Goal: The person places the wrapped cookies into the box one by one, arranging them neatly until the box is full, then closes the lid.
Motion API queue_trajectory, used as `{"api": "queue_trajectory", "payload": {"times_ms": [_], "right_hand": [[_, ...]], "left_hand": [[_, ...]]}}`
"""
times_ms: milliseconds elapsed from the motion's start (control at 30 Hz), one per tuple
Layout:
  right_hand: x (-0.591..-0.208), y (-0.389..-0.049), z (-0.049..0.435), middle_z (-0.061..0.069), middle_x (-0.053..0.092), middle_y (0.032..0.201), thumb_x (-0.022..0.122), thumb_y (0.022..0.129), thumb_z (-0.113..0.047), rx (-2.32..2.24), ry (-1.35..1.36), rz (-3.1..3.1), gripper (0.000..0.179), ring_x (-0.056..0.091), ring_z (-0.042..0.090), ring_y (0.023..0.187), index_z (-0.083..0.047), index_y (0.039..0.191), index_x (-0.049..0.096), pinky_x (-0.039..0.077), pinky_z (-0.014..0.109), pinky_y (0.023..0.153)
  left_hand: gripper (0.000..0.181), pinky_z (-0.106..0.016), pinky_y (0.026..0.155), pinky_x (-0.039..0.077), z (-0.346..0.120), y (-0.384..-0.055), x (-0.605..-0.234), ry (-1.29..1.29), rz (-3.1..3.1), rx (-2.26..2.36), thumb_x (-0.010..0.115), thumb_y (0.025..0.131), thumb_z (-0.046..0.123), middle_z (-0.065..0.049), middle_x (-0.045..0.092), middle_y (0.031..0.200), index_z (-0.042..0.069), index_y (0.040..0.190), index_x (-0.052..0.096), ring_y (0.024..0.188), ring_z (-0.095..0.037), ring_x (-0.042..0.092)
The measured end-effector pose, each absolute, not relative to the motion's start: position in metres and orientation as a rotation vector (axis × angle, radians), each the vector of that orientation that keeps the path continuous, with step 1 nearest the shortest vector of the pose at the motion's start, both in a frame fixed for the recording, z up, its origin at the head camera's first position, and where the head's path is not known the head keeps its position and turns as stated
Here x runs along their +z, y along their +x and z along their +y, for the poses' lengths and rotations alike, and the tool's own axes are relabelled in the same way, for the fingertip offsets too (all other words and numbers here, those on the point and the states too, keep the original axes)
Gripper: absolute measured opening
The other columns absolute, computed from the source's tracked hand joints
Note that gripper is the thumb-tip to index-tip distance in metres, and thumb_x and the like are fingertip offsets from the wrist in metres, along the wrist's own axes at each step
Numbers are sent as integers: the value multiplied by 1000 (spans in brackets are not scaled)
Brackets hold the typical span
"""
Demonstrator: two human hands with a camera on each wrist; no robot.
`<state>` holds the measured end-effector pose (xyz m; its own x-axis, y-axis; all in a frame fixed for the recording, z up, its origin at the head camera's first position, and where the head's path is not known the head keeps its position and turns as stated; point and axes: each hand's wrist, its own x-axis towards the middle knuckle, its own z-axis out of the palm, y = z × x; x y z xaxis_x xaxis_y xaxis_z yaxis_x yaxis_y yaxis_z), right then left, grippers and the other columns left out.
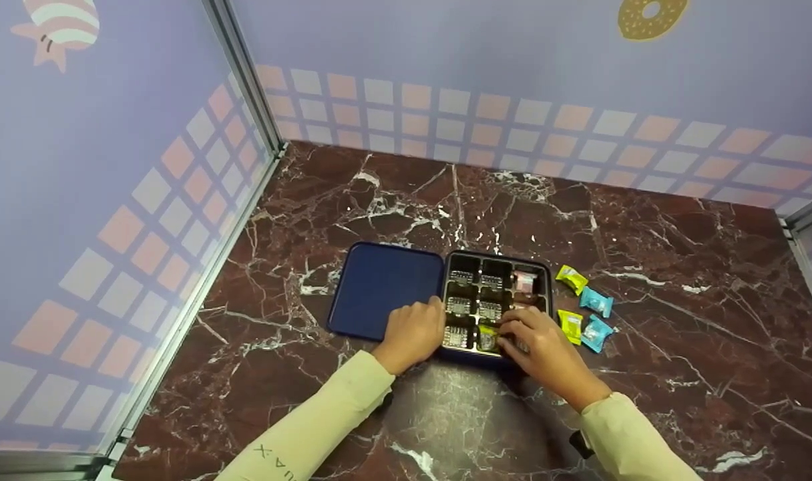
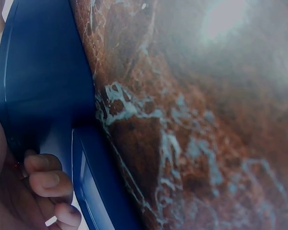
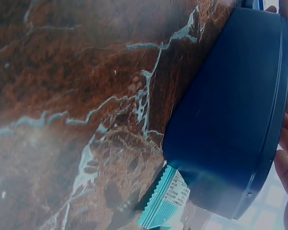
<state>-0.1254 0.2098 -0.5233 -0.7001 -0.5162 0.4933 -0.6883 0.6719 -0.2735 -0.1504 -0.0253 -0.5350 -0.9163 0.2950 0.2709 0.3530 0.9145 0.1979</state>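
Note:
A dark blue tin box with a black divided tray lies on the table, its lid opened out flat to the left. My left hand grips the tin's left wall near the front corner, fingers curled at the edge in the left wrist view. My right hand reaches over the front right of the tray, thumb and fingertips pinching the right end of a yellow-green wrapped candy in the front middle compartment. A pink wrapped candy sits in the back right compartment. The hand partly covers the compartments in front of it.
To the tin's right lie two yellow-green candies and two blue candies. The blue lid rests on the marbled table. Patterned panels stand at the back and sides.

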Motion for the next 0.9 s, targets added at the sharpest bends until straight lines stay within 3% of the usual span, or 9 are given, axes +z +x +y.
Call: {"api": "queue_trajectory", "payload": {"times_ms": [900], "right_hand": [[-515, -126, 228, 5, 68, 101, 79, 78, -9, 611, 910, -2498, 16, 62, 19, 92, -10, 90, 70, 52, 36, 81]], "left_hand": [[33, -43, 44, 47, -24, -152, -537, -472, -2858, -351, 40, 101, 23, -11, 66, 61, 12, 72, 53, 52, -30, 64]]}}
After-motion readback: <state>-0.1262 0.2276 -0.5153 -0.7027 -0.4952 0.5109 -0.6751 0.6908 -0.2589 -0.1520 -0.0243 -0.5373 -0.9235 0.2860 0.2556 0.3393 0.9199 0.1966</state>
